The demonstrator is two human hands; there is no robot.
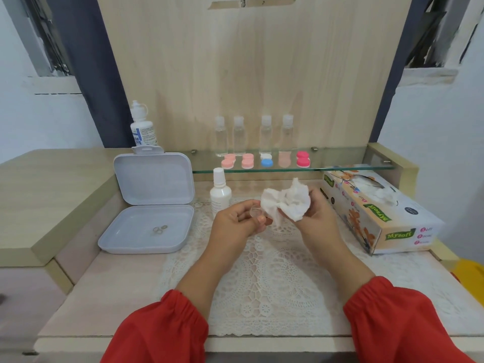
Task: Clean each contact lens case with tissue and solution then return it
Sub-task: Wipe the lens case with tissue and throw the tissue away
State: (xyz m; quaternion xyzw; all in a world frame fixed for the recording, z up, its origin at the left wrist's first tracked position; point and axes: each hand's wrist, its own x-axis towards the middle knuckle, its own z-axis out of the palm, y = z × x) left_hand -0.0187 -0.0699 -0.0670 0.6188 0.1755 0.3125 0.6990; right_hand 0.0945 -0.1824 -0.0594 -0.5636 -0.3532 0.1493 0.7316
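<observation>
Pinching a small clear contact lens case part [253, 212] between thumb and fingertips, the left hand [237, 221] is holding it above the white lace mat [264, 279], just beside a crumpled white tissue [286, 200]. The right hand [317, 214] is gripping that tissue with fingers curled around it, the tissue's edge touching the clear piece. Both arms are showing red sleeves [162, 328]. A white spray bottle [220, 191] is standing upright just behind the left hand. To the left, an open grey hinged box [146, 229] is lying with its lid raised, and small ring-shaped items [159, 229] are sitting in its base; what they are cannot be told. To the right, a Mysoft tissue box [377, 213] is lying on the desk. On the glass shelf [340, 167] behind, five lens cases are lined up: pink [227, 161], pink [247, 161], blue and white [266, 160], pale pink [285, 159] and red-pink [303, 159], with four clear bottles [252, 136] standing behind them. A solution bottle [141, 128] is standing behind the box.
</observation>
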